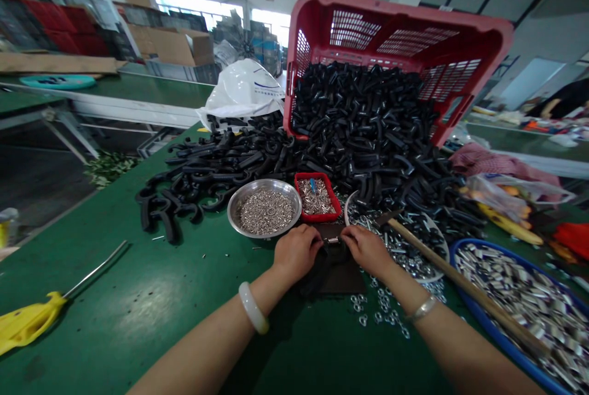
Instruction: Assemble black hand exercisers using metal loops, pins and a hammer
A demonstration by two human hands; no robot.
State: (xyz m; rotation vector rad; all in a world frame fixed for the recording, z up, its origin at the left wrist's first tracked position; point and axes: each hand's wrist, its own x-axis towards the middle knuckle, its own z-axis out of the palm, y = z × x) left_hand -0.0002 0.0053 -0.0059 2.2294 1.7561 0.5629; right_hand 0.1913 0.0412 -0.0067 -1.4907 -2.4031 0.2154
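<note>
Two bare hands pinch a small silvery piece above a dark slab, the fingertips of the left hand and right hand closed at its opposite ends and covering them, while a black piece below blends into the slab. Just beyond sit a steel bowl and a red tray of tiny metal bits; rightward, a hammer lies partly over a blue basin, cut off by the frame, and farther back black parts fill a tilted red crate, individually indistinct.

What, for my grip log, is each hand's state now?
Left hand: pinched closed beside silvery metal piece; hold unclear.
Right hand: closed, opposite side; hold unclear.
</note>
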